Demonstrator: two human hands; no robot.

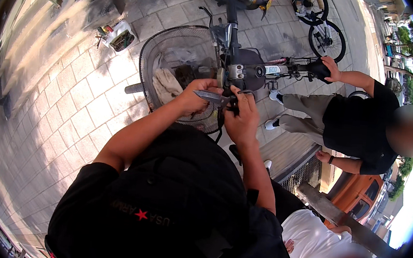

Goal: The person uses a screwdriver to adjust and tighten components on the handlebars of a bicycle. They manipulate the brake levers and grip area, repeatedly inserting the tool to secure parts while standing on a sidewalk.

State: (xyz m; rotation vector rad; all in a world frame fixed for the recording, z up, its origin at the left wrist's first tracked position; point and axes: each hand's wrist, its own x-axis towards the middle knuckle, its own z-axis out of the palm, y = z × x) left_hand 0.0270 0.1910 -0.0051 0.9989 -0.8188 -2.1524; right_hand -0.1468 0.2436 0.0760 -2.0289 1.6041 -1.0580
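Bladed tool (207, 96): over near edge of bike basket (176, 37), in right hand (242, 113), fingers wrapped round it. Left hand (201, 95): also over basket edge, fingers bent; can't tell if holding anything. Whitish cloth (166, 85): inside basket.

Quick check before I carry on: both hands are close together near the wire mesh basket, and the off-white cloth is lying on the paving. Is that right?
Not quite: the off-white cloth lies inside the wire mesh basket, not on the paving, as the head view shows. The left hand and right hand are indeed close together near the basket.
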